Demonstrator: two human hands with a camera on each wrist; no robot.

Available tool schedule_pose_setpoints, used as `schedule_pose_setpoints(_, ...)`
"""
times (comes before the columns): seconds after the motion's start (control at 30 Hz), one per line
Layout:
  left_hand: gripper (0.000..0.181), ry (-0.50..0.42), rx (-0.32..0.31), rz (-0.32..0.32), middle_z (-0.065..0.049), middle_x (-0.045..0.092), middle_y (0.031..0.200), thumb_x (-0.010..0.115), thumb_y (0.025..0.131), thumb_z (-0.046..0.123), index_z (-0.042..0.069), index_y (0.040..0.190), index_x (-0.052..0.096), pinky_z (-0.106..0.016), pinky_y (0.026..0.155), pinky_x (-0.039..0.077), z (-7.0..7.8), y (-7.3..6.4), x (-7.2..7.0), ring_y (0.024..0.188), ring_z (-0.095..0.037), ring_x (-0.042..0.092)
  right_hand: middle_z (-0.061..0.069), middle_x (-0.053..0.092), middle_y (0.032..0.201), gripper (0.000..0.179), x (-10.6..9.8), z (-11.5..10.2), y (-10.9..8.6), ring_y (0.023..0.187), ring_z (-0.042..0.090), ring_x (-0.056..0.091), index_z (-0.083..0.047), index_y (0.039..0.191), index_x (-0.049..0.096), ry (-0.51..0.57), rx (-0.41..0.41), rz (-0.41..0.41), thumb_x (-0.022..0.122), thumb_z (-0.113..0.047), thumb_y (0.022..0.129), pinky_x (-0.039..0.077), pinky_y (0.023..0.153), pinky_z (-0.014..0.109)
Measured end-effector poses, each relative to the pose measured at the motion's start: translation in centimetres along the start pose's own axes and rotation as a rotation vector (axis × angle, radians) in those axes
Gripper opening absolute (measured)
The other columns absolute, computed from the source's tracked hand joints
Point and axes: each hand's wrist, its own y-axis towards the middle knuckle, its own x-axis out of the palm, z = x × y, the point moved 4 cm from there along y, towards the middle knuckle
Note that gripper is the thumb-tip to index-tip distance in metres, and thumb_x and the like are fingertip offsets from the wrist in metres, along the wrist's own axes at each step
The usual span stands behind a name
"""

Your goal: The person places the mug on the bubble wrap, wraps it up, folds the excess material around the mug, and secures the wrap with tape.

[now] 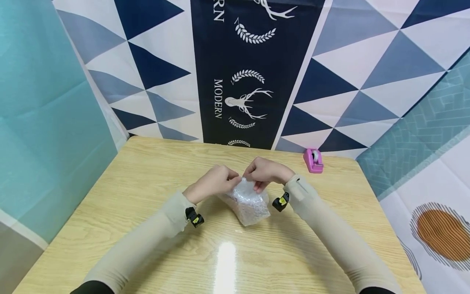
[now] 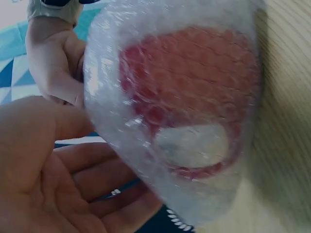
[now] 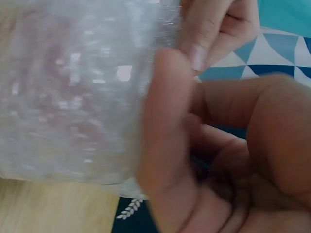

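A red mug [image 2: 194, 73] with a loop handle shows through clear bubble wrap [image 1: 251, 206] in the left wrist view. The wrapped bundle is at the middle of the wooden table, between both hands. At its far left edge, my left hand [image 1: 216, 182] pinches the wrap between thumb and index finger, the other fingers loosely bent. My right hand [image 1: 269, 171] pinches the same far edge from the right, its thumb [image 3: 167, 111] lying along the plastic. The fingertips of both hands are close together there. In the right wrist view the bubble layers blur the mug.
A pink tape dispenser [image 1: 313, 161] stands near the table's back right corner. Behind the wooden table [image 1: 154, 175] hangs a patterned cloth [image 1: 242, 61] with triangles and deer heads. More fabric hangs at the left and right sides.
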Motion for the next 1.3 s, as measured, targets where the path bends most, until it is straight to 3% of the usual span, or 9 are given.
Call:
schedule_pose_setpoints(0.13, 0.029, 0.047, -0.021, -0.046, 0.0, 0.054, 0.055, 0.062, 0.1, 0.024, 0.008, 0.079, 0.074, -0.021, 0.051, 0.036, 1.0, 0.0, 0.0, 0.051, -0.006, 0.041, 0.002, 0.058, 0.065, 0.032, 0.3, -0.5, -0.1, 0.049, 0.009, 0.055, -0.002, 0.123, 0.072, -0.147, -0.025, -0.008, 0.064, -0.002, 0.093, 0.054, 0.051, 0.022)
schedule_pose_setpoints(0.2, 0.035, 0.055, -0.05, -0.055, 0.005, 0.044, 0.051, 0.063, 0.098, 0.023, 0.014, 0.064, 0.06, -0.021, 0.048, 0.033, 1.4, 0.2, 0.1, 0.048, -0.006, 0.039, 0.001, 0.055, 0.062, 0.033, 0.4, -0.7, 0.0, 0.049, 0.008, 0.053, -0.001, 0.125, 0.072, -0.208, -0.033, 0.002, 0.066, -0.002, 0.092, 0.053, 0.05, 0.021)
schedule_pose_setpoints(0.27, 0.039, 0.063, -0.081, -0.043, 0.008, 0.039, 0.052, 0.066, 0.095, 0.02, 0.017, 0.059, 0.051, -0.022, 0.046, 0.032, 1.7, 0.3, 0.2, 0.047, -0.006, 0.037, 0.001, 0.055, 0.062, 0.032, 0.6, -0.7, 0.1, 0.048, 0.008, 0.052, -0.001, 0.123, 0.072, -0.244, -0.035, 0.019, 0.067, -0.003, 0.092, 0.053, 0.049, 0.021)
schedule_pose_setpoints(0.57, 0.033, 0.192, -0.126, -0.031, 0.001, 0.047, 0.06, 0.065, 0.092, 0.009, 0.015, 0.063, 0.049, -0.025, 0.046, 0.037, 2.7, 0.9, 0.9, 0.052, -0.012, 0.045, 0.003, 0.059, 0.068, 0.023, 1.0, -1.0, 0.3, 0.051, 0.01, 0.054, -0.002, 0.112, 0.075, -0.359, -0.067, 0.071, 0.073, -0.01, 0.09, 0.053, 0.048, 0.023)
schedule_pose_setpoints(0.83, 0.036, 0.266, -0.102, -0.006, 0.0, 0.045, 0.059, 0.064, 0.095, 0.01, 0.014, 0.063, 0.048, -0.026, 0.045, 0.037, 3.0, 0.8, 1.0, 0.051, -0.013, 0.045, 0.0, 0.057, 0.061, 0.005, 1.3, -1.1, 0.6, 0.045, 0.008, 0.051, -0.003, 0.089, 0.077, -0.337, -0.047, 0.16, 0.075, -0.007, 0.088, 0.049, 0.045, 0.02)
schedule_pose_setpoints(1.1, 0.035, 0.285, -0.097, 0.013, -0.002, 0.05, 0.061, 0.062, 0.098, 0.012, 0.013, 0.064, 0.053, -0.031, 0.049, 0.045, 3.1, 0.8, 1.1, 0.054, -0.015, 0.048, -0.001, 0.056, 0.06, 0.006, 1.5, -1.1, 0.6, 0.046, 0.007, 0.051, -0.005, 0.081, 0.076, -0.333, -0.06, 0.167, 0.074, -0.004, 0.087, 0.049, 0.045, 0.02)
schedule_pose_setpoints(1.3, 0.036, 0.282, -0.087, 0.007, 0.0, 0.047, 0.059, 0.061, 0.096, 0.008, 0.014, 0.063, 0.049, -0.028, 0.046, 0.041, 3.0, 0.8, 1.3, 0.052, -0.013, 0.045, 0.0, 0.061, 0.064, 0.004, 1.5, -1.0, 0.6, 0.045, 0.007, 0.052, -0.005, 0.083, 0.077, -0.344, -0.076, 0.189, 0.075, -0.005, 0.086, 0.049, 0.045, 0.02)
